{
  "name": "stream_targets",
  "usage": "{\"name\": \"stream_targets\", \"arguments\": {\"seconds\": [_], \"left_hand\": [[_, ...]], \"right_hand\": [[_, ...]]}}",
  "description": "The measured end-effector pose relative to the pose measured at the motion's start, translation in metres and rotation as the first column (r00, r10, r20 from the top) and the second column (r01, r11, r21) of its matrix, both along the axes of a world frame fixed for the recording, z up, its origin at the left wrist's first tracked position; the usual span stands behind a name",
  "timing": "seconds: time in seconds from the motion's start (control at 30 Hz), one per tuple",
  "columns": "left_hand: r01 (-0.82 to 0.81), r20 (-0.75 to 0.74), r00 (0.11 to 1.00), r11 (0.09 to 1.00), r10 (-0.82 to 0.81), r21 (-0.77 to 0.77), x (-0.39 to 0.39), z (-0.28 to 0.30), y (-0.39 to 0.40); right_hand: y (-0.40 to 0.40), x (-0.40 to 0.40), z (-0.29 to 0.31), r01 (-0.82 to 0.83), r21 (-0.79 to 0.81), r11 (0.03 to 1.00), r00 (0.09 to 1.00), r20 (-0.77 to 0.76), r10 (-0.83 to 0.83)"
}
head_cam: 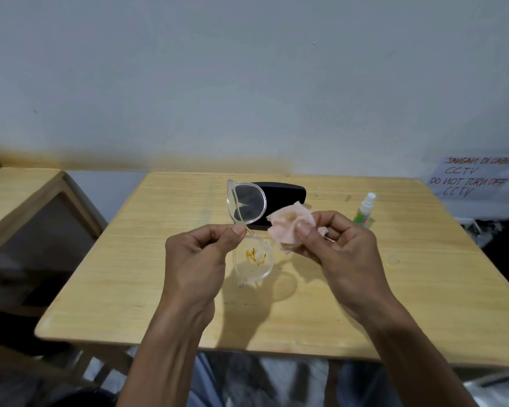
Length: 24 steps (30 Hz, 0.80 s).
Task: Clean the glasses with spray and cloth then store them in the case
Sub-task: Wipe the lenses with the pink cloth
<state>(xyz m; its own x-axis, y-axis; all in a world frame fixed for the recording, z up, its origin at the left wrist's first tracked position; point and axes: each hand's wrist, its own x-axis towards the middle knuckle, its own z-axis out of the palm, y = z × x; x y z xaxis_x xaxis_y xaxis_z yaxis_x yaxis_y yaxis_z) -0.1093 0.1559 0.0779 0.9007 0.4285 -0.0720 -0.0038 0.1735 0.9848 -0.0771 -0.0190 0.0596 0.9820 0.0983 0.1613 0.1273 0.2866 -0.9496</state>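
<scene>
My left hand point(202, 257) pinches the clear-framed glasses point(247, 207) at the bridge and holds them on end above the table. The upper lens looks clear; the lower lens point(254, 259) carries orange-yellow smears. My right hand point(335, 245) pinches a crumpled pink cloth point(288, 221) just right of the glasses, and a thin temple arm passes through its fingers. A black glasses case point(285, 190) lies closed behind the glasses near the table's far edge. A small white-and-green spray bottle point(365, 208) stands upright to the right of the case.
The wooden table point(130, 274) backs onto a grey wall. A second wooden table point(15, 186) stands at the left. A handwritten paper sign point(473, 177) hangs at the right. A small clear cap point(393, 258) lies on the table near my right hand.
</scene>
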Motion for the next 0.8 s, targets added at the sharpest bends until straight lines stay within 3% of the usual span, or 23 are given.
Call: {"name": "stream_targets", "arguments": {"seconds": [0.13,0.27,0.37,0.5,0.8], "left_hand": [[-0.035,-0.050,0.998,0.999,0.034,-0.035,0.002,0.003,-0.001],[-0.040,-0.078,0.996,0.997,0.035,-0.068,0.005,0.003,-0.010],[-0.027,-0.114,0.993,0.994,0.015,-0.101,0.007,0.001,-0.016],[-0.006,-0.141,0.990,0.991,-0.014,-0.136,0.006,-0.002,-0.019],[-0.007,-0.122,0.993,0.996,-0.003,-0.086,0.005,0.000,-0.015]], "right_hand": [[-0.008,-0.006,-0.006,-0.107,0.026,0.994,0.993,-0.041,0.108],[0.002,-0.018,-0.004,-0.180,-0.086,0.980,0.984,-0.011,0.179],[0.021,-0.024,-0.004,-0.085,-0.203,0.975,0.994,0.042,0.096],[0.035,-0.025,-0.005,0.069,-0.240,0.968,0.997,0.061,-0.056],[0.037,-0.023,-0.001,0.048,-0.207,0.977,0.999,0.027,-0.044]]}}
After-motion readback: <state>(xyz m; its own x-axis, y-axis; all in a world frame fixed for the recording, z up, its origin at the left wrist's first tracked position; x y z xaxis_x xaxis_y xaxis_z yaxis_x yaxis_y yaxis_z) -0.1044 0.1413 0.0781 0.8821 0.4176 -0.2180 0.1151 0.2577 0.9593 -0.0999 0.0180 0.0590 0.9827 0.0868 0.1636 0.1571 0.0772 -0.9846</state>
